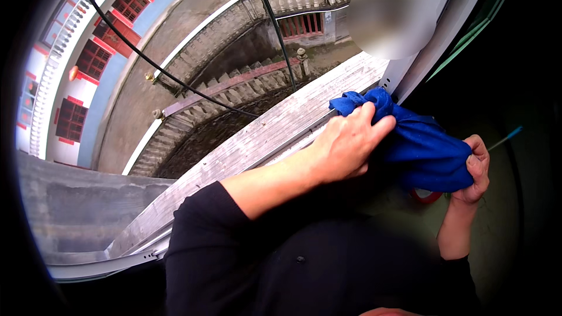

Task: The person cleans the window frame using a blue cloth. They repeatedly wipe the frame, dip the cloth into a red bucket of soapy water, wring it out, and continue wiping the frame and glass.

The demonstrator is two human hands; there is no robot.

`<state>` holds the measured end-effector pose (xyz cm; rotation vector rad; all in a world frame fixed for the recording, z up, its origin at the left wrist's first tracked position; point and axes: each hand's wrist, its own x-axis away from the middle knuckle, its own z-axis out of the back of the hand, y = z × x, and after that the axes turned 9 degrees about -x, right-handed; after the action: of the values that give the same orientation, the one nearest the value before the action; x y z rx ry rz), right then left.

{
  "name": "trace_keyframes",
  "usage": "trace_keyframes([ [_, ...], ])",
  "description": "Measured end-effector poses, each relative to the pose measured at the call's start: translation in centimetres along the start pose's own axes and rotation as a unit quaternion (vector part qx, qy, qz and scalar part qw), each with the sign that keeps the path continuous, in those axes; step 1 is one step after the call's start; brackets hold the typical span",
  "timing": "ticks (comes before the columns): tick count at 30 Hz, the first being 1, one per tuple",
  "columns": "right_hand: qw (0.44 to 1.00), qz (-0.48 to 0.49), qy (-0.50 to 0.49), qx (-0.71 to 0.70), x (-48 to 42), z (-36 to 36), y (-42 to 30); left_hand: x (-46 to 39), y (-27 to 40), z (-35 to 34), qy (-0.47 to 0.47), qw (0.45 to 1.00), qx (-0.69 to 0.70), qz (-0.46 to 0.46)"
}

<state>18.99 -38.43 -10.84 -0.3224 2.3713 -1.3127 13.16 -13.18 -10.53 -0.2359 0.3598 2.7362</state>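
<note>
A blue cloth (pixel 428 149) is stretched between my two hands at the window frame. My left hand (pixel 351 140) pinches its bunched end, which lies over the inner edge of the window track (pixel 314 129). Further right, my right hand (pixel 476 169) grips the opposite end, with the thumb folded over the fabric. Past that hand pokes a thin rod with a blue tip (pixel 514 132); I cannot tell whether the hand holds it. The weathered outer sill (pixel 281 116) runs diagonally beside my left forearm and carries small dark specks of dirt.
A pale upright window frame (pixel 432 26) stands above the cloth. Black cables (pixel 175 80) hang outside over stairs with a stone balustrade (pixel 228 92). Under the cloth, a red ring-shaped object (pixel 425 196) is partly hidden. One round patch at upper right is blurred.
</note>
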Motion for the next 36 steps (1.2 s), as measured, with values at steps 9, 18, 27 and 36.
trace_keyframes([
  [9,0.991,0.131,-0.027,-0.002,-1.1,0.2,-4.0,-3.7,-5.2,8.1,0.192,0.886,0.42,0.037],
  [18,0.979,0.162,0.083,-0.089,-1.9,3.4,-7.7,-2.5,-8.7,10.8,0.259,0.954,0.132,0.077],
  [27,0.985,0.138,0.086,-0.058,-3.0,3.3,-8.3,3.4,-5.8,12.3,0.169,0.914,0.312,0.195],
  [36,0.994,0.052,-0.033,0.085,-0.9,-2.2,-0.1,13.5,-4.9,3.1,0.078,0.973,0.087,0.198],
])
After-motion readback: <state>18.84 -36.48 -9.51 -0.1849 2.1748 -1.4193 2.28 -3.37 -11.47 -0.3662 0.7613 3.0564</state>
